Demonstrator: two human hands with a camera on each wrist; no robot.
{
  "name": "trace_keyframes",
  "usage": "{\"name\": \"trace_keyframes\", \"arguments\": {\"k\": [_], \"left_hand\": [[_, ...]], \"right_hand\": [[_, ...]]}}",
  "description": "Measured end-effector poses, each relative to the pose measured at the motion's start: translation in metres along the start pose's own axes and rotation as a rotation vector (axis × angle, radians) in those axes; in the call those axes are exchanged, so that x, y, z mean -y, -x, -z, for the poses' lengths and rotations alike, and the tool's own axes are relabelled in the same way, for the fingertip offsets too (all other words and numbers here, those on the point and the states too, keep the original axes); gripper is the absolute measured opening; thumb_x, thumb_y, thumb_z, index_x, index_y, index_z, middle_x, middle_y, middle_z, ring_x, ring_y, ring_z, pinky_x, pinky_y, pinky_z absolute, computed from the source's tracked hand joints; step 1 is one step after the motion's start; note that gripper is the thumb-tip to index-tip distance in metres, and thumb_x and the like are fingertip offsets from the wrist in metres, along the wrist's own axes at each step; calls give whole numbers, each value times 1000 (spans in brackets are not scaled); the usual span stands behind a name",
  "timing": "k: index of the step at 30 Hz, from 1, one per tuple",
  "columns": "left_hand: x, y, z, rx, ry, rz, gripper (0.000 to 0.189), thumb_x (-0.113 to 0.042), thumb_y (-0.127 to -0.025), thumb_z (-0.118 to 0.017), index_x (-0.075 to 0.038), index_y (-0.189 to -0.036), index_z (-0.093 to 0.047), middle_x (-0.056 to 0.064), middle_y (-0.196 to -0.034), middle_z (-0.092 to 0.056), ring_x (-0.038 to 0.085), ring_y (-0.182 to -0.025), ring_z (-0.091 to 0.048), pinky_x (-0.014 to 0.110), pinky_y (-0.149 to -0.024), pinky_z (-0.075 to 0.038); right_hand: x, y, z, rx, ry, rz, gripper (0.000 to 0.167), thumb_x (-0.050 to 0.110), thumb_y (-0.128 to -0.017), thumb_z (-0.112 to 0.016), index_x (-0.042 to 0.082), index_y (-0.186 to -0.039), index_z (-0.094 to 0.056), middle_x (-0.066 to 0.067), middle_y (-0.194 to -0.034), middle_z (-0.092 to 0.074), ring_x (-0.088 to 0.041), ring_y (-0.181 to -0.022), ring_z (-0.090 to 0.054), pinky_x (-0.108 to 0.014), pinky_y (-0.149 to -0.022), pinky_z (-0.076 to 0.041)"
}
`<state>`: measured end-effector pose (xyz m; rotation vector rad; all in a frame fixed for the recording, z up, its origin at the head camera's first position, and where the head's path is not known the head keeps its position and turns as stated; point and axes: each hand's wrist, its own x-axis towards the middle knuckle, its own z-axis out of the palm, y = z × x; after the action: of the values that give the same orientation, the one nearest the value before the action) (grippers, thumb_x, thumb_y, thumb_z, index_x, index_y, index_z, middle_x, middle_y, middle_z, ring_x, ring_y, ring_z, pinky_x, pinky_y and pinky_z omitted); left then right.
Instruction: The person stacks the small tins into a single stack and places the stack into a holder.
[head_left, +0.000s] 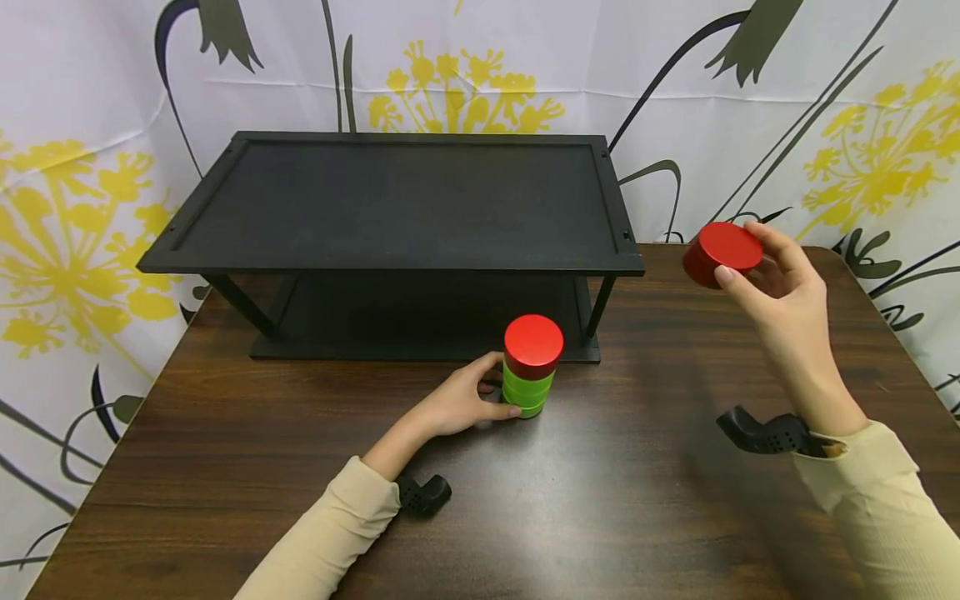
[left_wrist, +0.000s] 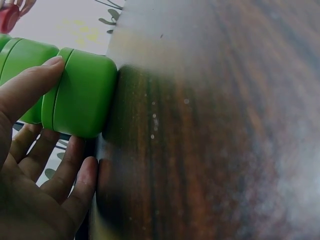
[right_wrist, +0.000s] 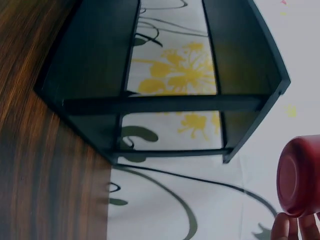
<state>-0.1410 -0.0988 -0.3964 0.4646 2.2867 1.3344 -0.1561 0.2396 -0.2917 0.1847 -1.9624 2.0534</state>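
Observation:
Near the table's middle, in the head view, stands a stack of green round containers (head_left: 527, 392) topped by a red round piece (head_left: 533, 342). My left hand (head_left: 459, 402) grips the stack low down from the left. Close up in the left wrist view, the thumb presses a green container (left_wrist: 84, 95) near its seam, with the fingers on the other side. Off to the right, my right hand (head_left: 797, 304) holds a short red round container (head_left: 712, 257) in the air, tilted, between thumb and fingers. That red container (right_wrist: 302, 175) shows partly at the right wrist view's edge.
A black two-tier shelf (head_left: 420, 204) stands at the back of the dark wooden table (head_left: 615, 500), just behind the stack. Its right-hand posts (head_left: 600, 307) are close to the stack. A flower-patterned cloth (head_left: 570, 50) hangs behind.

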Motion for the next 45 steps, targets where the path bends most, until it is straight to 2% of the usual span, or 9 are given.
{"name": "trace_keyframes", "arguments": {"k": [16, 22, 30, 45], "left_hand": [[0, 0, 0, 0, 2, 5, 68, -21, -83, -75, -14, -141, -40, 7, -137, -51, 25, -127, -50, 40, -107, -46], [0, 0, 0, -1, -2, 4, 68, -22, -83, -75, -15, -141, -40, 6, -137, -51, 25, -127, -50, 40, -107, -46], [0, 0, 0, 0, 0, 4, 67, -22, -83, -75, -15, -140, -40, 6, -136, -51, 25, -127, -50, 40, -106, -46], [1, -1, 0, 2, -2, -5, 67, -21, -83, -75, -14, -140, -40, 7, -137, -51, 27, -127, -50, 40, -107, -46]], "right_hand": [[21, 12, -19, 67, 49, -97, 53, 2, -86, -67, 11, -136, -50, 4, -122, -58, -7, -102, -60, -9, -78, -53], [24, 15, -23, 72, 38, -89, 54, 1, -86, -66, 8, -136, -49, 2, -123, -56, -8, -104, -60, -9, -79, -54], [27, 18, -27, 90, -7, -75, 52, -3, -86, -64, 10, -134, -50, 0, -125, -56, -11, -106, -59, -11, -80, -55], [40, 30, -45, 200, 27, -91, 54, -1, -87, -63, 11, -138, -48, 0, -127, -56, -10, -114, -56, -12, -83, -54]]}}
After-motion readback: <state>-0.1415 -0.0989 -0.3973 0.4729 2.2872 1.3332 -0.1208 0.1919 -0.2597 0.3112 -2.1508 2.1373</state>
